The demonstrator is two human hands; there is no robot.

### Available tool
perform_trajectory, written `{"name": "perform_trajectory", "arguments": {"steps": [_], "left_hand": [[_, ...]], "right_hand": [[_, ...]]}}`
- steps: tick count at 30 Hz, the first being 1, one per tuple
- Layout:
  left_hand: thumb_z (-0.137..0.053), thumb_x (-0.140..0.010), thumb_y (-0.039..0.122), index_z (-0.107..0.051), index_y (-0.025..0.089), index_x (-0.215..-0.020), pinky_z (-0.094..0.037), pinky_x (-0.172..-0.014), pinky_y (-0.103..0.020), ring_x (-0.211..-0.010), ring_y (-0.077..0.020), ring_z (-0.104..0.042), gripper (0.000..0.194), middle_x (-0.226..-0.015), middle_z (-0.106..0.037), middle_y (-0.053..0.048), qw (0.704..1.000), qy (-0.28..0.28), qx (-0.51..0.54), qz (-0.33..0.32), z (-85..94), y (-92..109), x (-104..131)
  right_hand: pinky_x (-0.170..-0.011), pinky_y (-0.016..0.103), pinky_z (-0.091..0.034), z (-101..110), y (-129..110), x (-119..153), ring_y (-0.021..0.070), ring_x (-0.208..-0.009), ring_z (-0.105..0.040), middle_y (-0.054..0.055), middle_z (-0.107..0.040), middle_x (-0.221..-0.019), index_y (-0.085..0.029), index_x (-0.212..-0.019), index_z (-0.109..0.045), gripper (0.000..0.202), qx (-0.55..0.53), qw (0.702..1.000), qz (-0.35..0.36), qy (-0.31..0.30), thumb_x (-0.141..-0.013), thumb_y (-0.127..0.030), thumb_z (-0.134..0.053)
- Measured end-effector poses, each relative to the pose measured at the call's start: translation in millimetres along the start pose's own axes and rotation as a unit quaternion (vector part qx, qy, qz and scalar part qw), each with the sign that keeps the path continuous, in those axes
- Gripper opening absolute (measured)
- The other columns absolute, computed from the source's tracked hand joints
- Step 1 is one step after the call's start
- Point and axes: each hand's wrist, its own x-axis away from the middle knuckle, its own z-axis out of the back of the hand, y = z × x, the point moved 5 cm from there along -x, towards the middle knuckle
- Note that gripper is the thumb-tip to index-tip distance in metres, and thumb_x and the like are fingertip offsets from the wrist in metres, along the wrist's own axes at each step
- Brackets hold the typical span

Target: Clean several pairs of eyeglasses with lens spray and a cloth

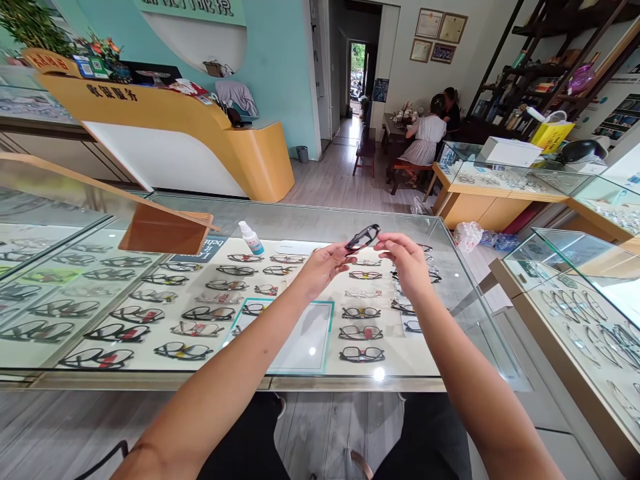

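A pair of dark-framed glasses (363, 237) is held up above the glass display case (400, 230), between my two hands. My left hand (327, 265) grips its left end with thumb and fingers. At the other end, my right hand (404, 259) pinches the frame between the fingertips. Under the glass lie several rows of eyeglasses (361, 313), and a white sheet with a teal border (305, 340) lies below my left forearm. A white spray bottle with blue liquid (251, 238) stands on the case, left of my hands.
At left, a brown-framed mirror (165, 227) leans on the case. More glass cases (575, 293) stand on the right. Beyond are a yellow reception counter (260, 160), a stool (365, 157) and two people seated at a table. Plastic bags (469, 236) sit on the floor.
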Motion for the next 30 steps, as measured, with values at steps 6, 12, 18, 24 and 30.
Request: {"name": "perform_trajectory", "arguments": {"steps": [6,12,18,24,30], "left_hand": [[-0.097,-0.073,0.059,-0.080,0.017,-0.119,-0.058,-0.086,-0.028,-0.099,-0.0203,-0.076,0.065,-0.122,-0.078,-0.015,0.969,-0.178,0.098,0.142,-13.4,-16,12],[-0.098,-0.072,0.056,-0.079,0.017,-0.118,-0.057,-0.087,-0.029,-0.098,-0.0188,-0.074,0.063,-0.117,-0.077,-0.013,0.953,-0.229,0.108,0.169,-18.8,-29,17],[-0.098,-0.070,0.060,-0.079,0.015,-0.117,-0.056,-0.087,-0.028,-0.095,-0.0168,-0.072,0.068,-0.109,-0.077,-0.011,0.941,-0.252,0.110,0.198,-26.9,-37,19],[-0.094,-0.075,0.064,-0.080,0.016,-0.112,-0.059,-0.085,-0.031,-0.092,-0.0200,-0.075,0.062,-0.105,-0.078,-0.013,0.939,-0.248,0.085,0.221,-39.3,-40,23],[-0.082,-0.093,0.052,-0.073,0.016,-0.103,-0.053,-0.063,-0.026,-0.066,-0.0139,-0.064,0.039,-0.078,-0.066,-0.004,0.948,-0.159,0.087,0.263,-36.3,-30,17]], "right_hand": [[-0.097,0.042,-0.053,-12,-11,8,0.0223,-0.105,-0.068,0.003,-0.074,-0.108,-0.036,-0.116,-0.085,0.023,0.127,0.979,0.110,-0.114,-0.097,-0.046,-0.078],[-0.091,0.040,-0.052,-15,-15,11,0.0208,-0.100,-0.067,0.003,-0.073,-0.102,-0.036,-0.106,-0.088,0.014,0.110,0.979,0.117,-0.127,-0.096,-0.045,-0.082],[-0.086,0.039,-0.053,-13,-18,9,0.0209,-0.095,-0.065,0.004,-0.071,-0.099,-0.031,-0.097,-0.087,0.026,0.118,0.976,0.095,-0.154,-0.093,-0.056,-0.081],[-0.090,0.040,-0.054,-19,-29,13,0.0214,-0.096,-0.063,0.003,-0.069,-0.101,-0.031,-0.096,-0.085,0.029,0.138,0.965,0.078,-0.207,-0.093,-0.059,-0.079],[-0.099,0.043,-0.047,17,-65,9,0.0238,-0.102,-0.063,0.004,-0.070,-0.103,-0.029,-0.098,-0.084,0.028,0.288,0.936,0.130,-0.154,-0.098,-0.055,-0.074]]}}
